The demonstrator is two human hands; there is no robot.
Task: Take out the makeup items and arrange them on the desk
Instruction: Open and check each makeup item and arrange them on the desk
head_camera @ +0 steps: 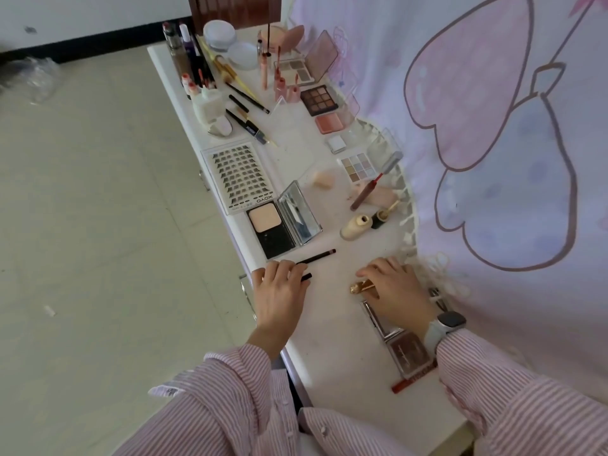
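Gold tube [362, 286] under right hand [396, 291].

pink cartoon curtain [493, 126], tiled floor [82, 225]

both hands, left [279, 291] and right [394, 291], lie palm-down, fingers curled.

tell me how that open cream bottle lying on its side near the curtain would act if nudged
The cream bottle looks round-bodied and lies on its side, so it would probably roll rather than slide. Its neck is uncapped, so any liquid left inside might spill onto the desk. It seems small, likely light.
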